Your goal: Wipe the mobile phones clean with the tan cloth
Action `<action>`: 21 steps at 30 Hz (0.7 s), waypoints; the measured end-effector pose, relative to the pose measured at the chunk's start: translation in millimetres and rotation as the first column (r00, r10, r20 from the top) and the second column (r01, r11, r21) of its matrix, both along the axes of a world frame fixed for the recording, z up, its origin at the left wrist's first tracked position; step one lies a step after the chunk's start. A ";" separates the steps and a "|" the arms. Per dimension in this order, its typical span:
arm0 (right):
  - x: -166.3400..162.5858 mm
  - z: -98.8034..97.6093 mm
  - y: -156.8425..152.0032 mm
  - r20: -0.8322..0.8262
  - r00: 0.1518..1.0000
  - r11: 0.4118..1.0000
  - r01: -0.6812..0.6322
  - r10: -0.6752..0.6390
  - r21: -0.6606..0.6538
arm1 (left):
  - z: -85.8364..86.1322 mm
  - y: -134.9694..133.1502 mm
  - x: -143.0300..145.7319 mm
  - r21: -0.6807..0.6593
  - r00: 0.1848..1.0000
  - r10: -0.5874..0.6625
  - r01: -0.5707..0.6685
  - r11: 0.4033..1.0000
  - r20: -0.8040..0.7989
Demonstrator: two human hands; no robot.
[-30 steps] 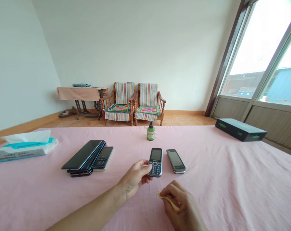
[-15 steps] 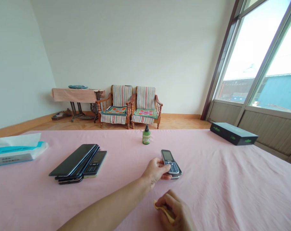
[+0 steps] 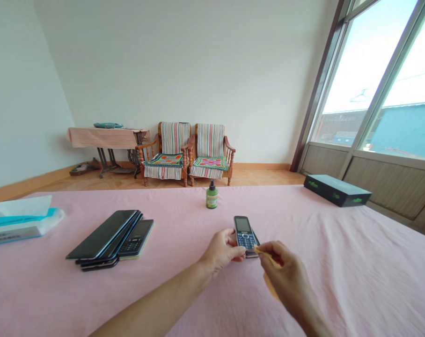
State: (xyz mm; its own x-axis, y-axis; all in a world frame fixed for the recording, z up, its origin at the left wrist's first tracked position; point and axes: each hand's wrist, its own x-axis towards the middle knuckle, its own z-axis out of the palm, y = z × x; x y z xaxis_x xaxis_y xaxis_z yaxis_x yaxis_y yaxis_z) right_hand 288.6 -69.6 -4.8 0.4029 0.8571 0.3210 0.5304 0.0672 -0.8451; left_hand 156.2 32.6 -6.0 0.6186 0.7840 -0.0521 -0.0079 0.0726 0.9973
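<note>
A keypad phone with a small screen lies on top of another phone, whose edge shows at its right side. My left hand grips the keypad phone by its left side, thumb across the lower corner. Pinched between the fingers of my right hand is a yellow cloth, which hangs partly below the palm. The cloth's tip meets the lower right edge of the keypad phone. Beyond the phones stands a green spray bottle with a black top.
On the pink sheet, a pile of dark phones lies at left, with another keypad phone against it. A tissue pack is at far left, a black box at back right. Two wooden chairs stand behind.
My right hand has moved up and to the right with the yellow cloth, bringing it to the keypad phone's lower edge. My left hand keeps its hold, its thumb now lower.
</note>
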 end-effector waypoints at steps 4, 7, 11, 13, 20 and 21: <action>33.8 2.3 26.4 0.063 0.995 0.992 0.089 -0.084 -0.094 | 2.5 -6.1 -2.5 0.138 0.999 0.010 -0.004 0.990 -0.043; 43.0 -5.4 35.7 0.032 0.994 0.987 0.105 -0.102 -0.122 | 4.2 -9.7 -3.0 0.262 0.996 0.042 -0.020 0.965 -0.076; 41.7 -10.9 34.8 -0.053 0.998 0.984 0.027 -0.037 -0.177 | 4.4 -11.5 -0.1 0.360 0.989 0.092 -0.044 0.932 -0.117; 39.6 -10.9 33.2 -0.095 0.995 0.982 -0.017 -0.001 -0.190 | 2.5 -11.7 2.3 0.381 0.986 0.111 -0.055 0.923 -0.127; 38.3 -12.1 33.9 -0.183 0.982 0.979 -0.072 0.036 -0.192 | -6.4 -16.2 8.4 0.378 0.980 0.149 -0.088 0.922 -0.135; 38.6 -12.4 34.2 -0.191 0.981 0.979 -0.074 0.038 -0.189 | -6.7 -17.3 9.0 0.374 0.979 0.151 -0.091 0.923 -0.133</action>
State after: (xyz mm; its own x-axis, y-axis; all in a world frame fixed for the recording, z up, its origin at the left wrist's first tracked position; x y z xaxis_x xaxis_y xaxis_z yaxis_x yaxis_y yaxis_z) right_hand 327.2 -35.4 -17.2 0.3891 0.9185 0.0700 0.3635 -0.0833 -0.9279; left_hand 165.2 15.3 -12.7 0.5251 0.8353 0.1631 0.1649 -0.2879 0.9434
